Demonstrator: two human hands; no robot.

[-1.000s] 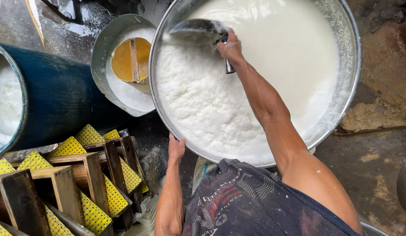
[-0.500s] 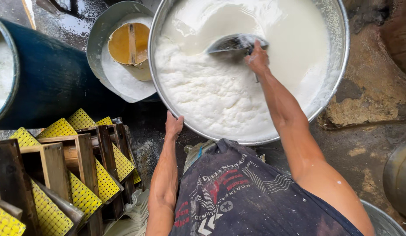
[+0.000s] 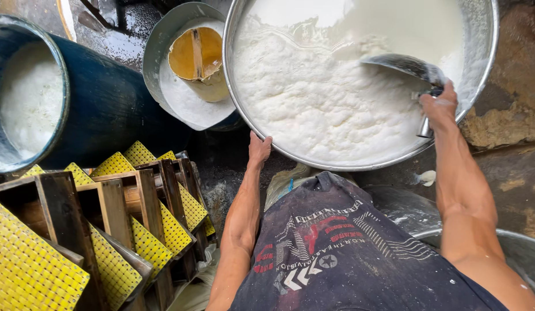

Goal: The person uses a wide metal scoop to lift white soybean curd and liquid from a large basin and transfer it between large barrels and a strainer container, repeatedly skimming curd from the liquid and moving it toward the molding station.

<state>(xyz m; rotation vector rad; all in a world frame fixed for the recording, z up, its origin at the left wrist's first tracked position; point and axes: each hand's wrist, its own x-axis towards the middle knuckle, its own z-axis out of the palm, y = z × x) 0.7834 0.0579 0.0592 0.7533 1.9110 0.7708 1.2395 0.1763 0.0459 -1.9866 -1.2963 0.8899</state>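
Over at the far right rim of the wide round metal basin (image 3: 480, 86) full of white curdled liquid, the right hand (image 3: 439, 108) has its fingers wrapped around the handle of a grey metal scoop (image 3: 406, 66) dipping into the curd. At the near rim the left hand (image 3: 259, 148) rests with fingers loosely spread. Left of it stand a smaller metal pail (image 3: 158, 52) with a yellow dipper (image 3: 199, 57), a dark blue barrel (image 3: 100, 103), and stacked wooden frames with yellow mesh (image 3: 106, 230).

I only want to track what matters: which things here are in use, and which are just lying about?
In use: right hand gripping metal scoop; left hand on large steel basin of white curd.

Lying about: blue barrel, smaller metal bowl, yellow-meshed wooden frames.
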